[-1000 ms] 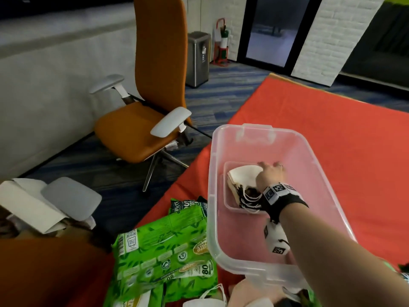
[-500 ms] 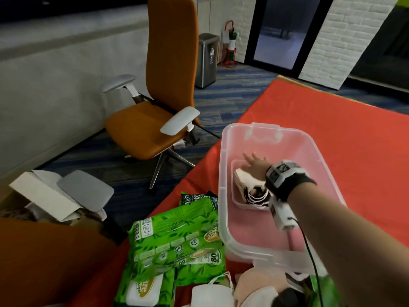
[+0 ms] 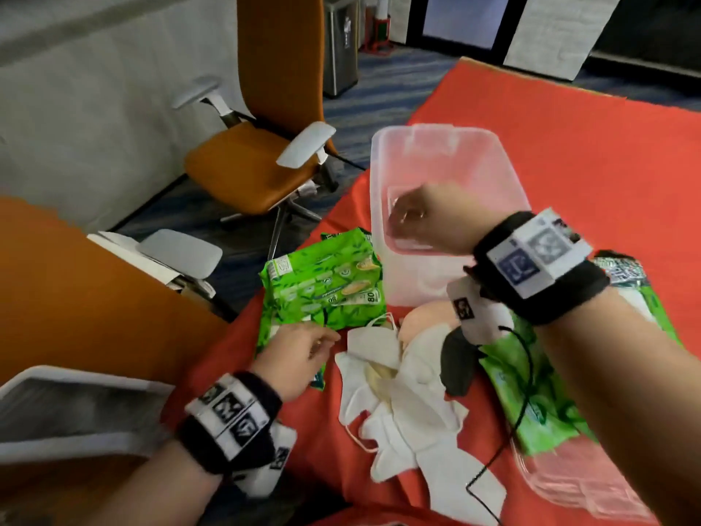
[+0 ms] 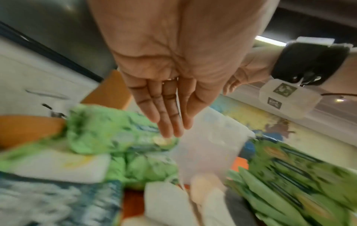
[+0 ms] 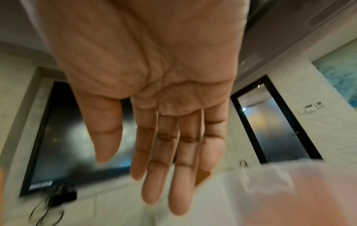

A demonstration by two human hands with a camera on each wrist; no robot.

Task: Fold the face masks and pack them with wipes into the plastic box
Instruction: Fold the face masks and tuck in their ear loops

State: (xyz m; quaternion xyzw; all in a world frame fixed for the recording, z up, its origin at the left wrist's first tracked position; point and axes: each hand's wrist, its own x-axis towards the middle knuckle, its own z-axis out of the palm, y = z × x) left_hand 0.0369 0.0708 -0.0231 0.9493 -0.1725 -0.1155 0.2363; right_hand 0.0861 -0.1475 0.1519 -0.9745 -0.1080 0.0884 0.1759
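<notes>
Red cloth (image 3: 569, 153) covers the table, which carries the box (image 3: 451, 146), the wipes and the masks. Box stands toward the far left part of the cloth, clear plastic, open at the top; its inside is blurred and partly hidden by the right hand (image 3: 428, 218), so what lies in it cannot be told. That hand hovers over the box with straight fingers, holding nothing; the right wrist view shows the palm flat and the grip spread. Green wipes (image 3: 326, 290) lie just left of the box, touching its near corner, and another pack (image 3: 531, 392) lies to the right under the forearm. Unfolded masks (image 3: 398, 392), white with one dark, lie heaped on the cloth near the person. Left hand (image 3: 296, 358) hangs beside the heap over the wipes, fingers straight, empty. Orange chair (image 3: 261, 161) stands on blue carpet (image 3: 379, 89) left of the table, before a pale wall (image 3: 95, 108); a bin (image 3: 339, 43) stands beyond.
</notes>
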